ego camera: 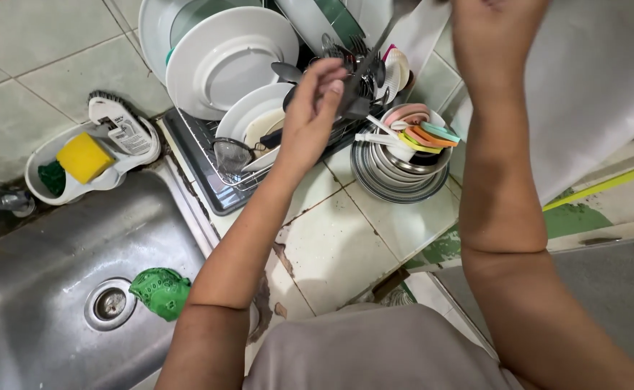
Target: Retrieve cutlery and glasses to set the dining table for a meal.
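Note:
My left hand (315, 101) reaches over the dish rack (205, 162) and pinches the dark handle end of a long metal utensil (370, 59). The utensil slants up and to the right above the rack's cutlery holder (364, 72). My right hand (496, 32) is raised at the top edge of the view, near the utensil's upper end. Its fingers are cut off by the frame, so its grip is hidden. White plates (223, 61) stand upright in the rack just left of my left hand.
A stack of steel bowls (396, 177) with colourful plastic pieces stands right of the rack on the tiled counter (335, 249). The steel sink (50, 267) at left holds a green cloth (160, 292) by the drain (110, 303). Behind it is a caddy with a yellow sponge (84, 157) and a brush (120, 123).

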